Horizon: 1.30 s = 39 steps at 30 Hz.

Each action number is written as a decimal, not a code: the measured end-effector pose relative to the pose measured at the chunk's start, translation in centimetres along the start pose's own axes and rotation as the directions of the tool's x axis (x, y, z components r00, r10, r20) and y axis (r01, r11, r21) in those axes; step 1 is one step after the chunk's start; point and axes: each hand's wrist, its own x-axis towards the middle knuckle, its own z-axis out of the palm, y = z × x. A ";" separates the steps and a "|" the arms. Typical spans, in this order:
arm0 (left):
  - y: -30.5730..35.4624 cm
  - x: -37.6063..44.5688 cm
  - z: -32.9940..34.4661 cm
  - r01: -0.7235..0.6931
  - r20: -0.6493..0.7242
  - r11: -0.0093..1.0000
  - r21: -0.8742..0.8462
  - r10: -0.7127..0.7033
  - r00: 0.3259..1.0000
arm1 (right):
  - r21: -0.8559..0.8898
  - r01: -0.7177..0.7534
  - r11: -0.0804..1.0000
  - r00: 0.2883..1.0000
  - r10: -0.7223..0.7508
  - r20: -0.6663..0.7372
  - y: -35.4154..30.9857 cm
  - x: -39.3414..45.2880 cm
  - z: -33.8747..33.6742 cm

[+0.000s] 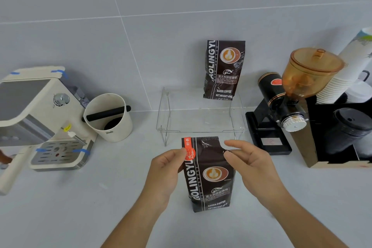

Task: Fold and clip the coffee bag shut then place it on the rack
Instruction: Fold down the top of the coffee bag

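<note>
A dark brown coffee bag (209, 175) stands upright on the grey counter just in front of me, its top flat and unfolded. My left hand (168, 169) pinches the bag's upper left edge beside an orange-red seal label (189, 152). At the upper right edge, my right hand (247, 159) grips the bag with thumb and forefinger. Behind the bag stands a clear acrylic rack (201, 119). A second, identical coffee bag (224, 69) stands on the rack's back right, leaning on the wall. I see no clip.
A cream espresso machine (40, 119) and a white knock box (109, 117) sit at the left. A black grinder with an amber hopper (289, 96) stands right of the rack. Stacked paper cups (346, 70) and black lids (350, 127) fill a holder at far right.
</note>
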 end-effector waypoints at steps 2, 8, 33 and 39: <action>0.4 0.1 0.1 -0.005 -0.013 1.000 -0.003 0.005 1.000 | -0.012 0.015 1.000 1.000 -0.015 -0.004 -0.4 0.3 0.3; 0.8 0.3 0.5 -0.022 -0.025 1.000 0.017 0.023 0.999 | -0.062 0.052 0.997 0.999 -0.052 0.011 -1.2 0.8 1.1; 1.3 -0.8 -1.9 -0.411 0.177 0.742 0.529 0.377 0.909 | -0.589 0.237 0.772 0.971 -0.194 0.137 -1.7 -0.3 1.0; 1.6 -0.4 -2.2 -0.504 0.306 0.642 0.577 0.402 0.863 | -0.671 0.269 0.691 0.963 -0.198 0.182 -1.8 -0.2 0.9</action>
